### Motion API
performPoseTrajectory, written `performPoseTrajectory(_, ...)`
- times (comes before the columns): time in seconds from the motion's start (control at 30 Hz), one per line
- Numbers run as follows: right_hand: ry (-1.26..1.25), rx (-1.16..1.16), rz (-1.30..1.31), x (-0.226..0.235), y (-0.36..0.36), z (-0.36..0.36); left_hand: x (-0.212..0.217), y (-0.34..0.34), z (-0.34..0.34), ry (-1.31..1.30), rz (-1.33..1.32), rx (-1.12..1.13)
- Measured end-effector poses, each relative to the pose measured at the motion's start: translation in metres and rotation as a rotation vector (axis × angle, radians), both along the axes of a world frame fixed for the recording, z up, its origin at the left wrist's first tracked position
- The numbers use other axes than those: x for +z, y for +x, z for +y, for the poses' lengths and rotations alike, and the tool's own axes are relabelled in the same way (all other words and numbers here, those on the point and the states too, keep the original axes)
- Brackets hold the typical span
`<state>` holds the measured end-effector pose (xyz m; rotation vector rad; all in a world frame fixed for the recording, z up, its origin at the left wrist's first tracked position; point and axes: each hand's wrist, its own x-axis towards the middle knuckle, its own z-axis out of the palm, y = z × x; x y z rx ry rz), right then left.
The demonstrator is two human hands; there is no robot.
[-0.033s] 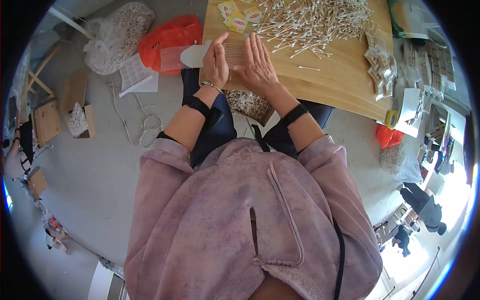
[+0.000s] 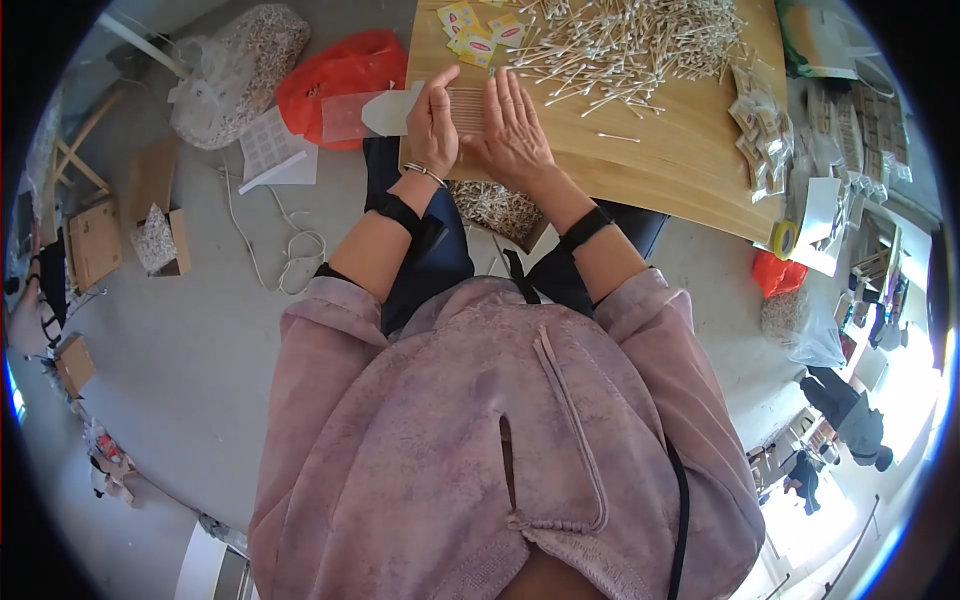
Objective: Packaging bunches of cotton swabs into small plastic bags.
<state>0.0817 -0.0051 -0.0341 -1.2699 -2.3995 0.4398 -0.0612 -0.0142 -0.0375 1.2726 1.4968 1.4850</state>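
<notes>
One row of swabs [image 2: 468,110] lies aligned near the tabletop's [image 2: 600,165] near-left corner; a loose heap [image 2: 640,40] at the far edge remains unsorted. Clear packets [image 2: 762,140] sit by the right edge. Left hand [image 2: 432,125] stands edgewise; right hand [image 2: 515,135] slants, fingers straight. Both unclenched, row between; pressure cannot be told.

The head camera is looking down, quite near, on left hand [image 2: 435,128], right hand [image 2: 514,138] and near table edge [image 2: 640,196].
</notes>
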Motion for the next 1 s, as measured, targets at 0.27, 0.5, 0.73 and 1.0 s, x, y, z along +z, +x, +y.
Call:
performPoseTrajectory(0.27,0.075,0.04,-0.256,-0.002,-0.01,-0.004,-0.009,-0.004,0.003,0.031,-0.153,-0.011)
performPoseTrajectory(0.5,0.086,0.027,-0.256,-0.004,-0.004,-0.003,0.017,-0.006,-0.021,0.067,0.595,-0.105)
performPoseTrajectory(0.73,0.079,0.034,-0.264,-0.004,-0.006,-0.002,0.002,-0.022,-0.057,0.164,0.965,-0.277)
performPoseTrajectory(1.0,0.047,0.05,-0.278,-0.002,-0.006,-0.002,-0.006,-0.02,-0.054,0.161,1.067,-0.249)
